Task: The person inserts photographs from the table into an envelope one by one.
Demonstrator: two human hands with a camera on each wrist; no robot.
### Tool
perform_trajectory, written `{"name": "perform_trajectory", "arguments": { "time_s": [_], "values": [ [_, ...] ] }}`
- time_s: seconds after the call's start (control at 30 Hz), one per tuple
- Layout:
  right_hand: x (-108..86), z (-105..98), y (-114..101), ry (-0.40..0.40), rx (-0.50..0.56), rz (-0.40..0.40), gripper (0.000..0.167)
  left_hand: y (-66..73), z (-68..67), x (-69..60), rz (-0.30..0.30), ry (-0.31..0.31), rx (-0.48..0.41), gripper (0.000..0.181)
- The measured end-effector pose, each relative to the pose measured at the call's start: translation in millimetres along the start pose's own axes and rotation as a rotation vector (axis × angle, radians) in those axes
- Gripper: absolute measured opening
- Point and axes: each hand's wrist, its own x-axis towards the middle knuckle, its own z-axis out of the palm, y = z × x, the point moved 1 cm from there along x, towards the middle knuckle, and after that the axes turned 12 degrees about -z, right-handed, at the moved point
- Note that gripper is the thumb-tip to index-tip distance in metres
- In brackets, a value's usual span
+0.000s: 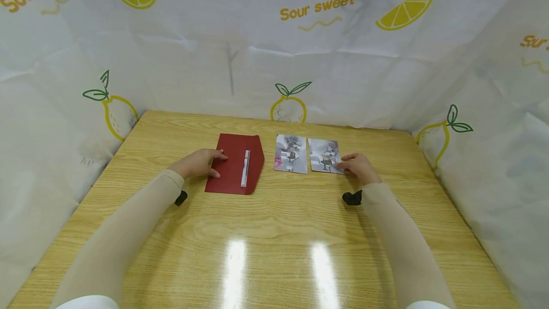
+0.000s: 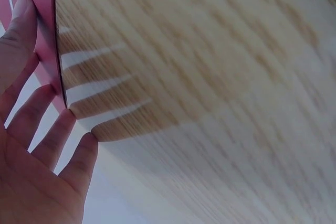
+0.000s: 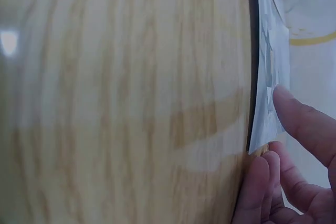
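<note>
A red envelope with a narrow pale strip on it lies on the table, its pointed side to the right. My left hand rests at its left edge, thumb and fingers spread; in the left wrist view the thumb of that hand lies on the red surface. Two printed cards lie side by side, the left card and the right card. My right hand touches the right card's lower right corner. In the right wrist view, the thumb of that hand rests on the card, other fingers bent beside its edge.
The wooden table carries bright light reflections near its front. A white cloth with lemon prints and lettering stands behind and on both sides. Black wrist-mounted pieces show under the left wrist and right wrist.
</note>
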Motion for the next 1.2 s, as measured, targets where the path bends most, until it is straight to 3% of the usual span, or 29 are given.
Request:
{"name": "perform_trajectory", "arguments": {
  "time_s": [0.23, 0.77, 0.87, 1.2],
  "values": [
    [4.3, 4.2, -1.0, -0.003, -0.052, -0.025, 0.04, 0.5, 0.3, 0.0, -0.004, 0.004, -0.008, 0.06],
    [8.6, 2.6, -4.1, 0.01, -0.091, 0.035, 0.024, -0.9, 0.0, 1.0, -0.003, 0.003, 0.007, 0.06],
    [8.2, 1.9, -3.7, 0.018, -0.068, 0.048, 0.025, -0.5, -0.1, 1.4, -0.008, 0.002, 0.002, 0.059],
    [1.5, -6.1, -2.4, -0.012, 0.171, 0.06, 0.033, -1.4, 0.7, 3.0, -0.001, 0.008, 0.009, 0.059]
  ]
}}
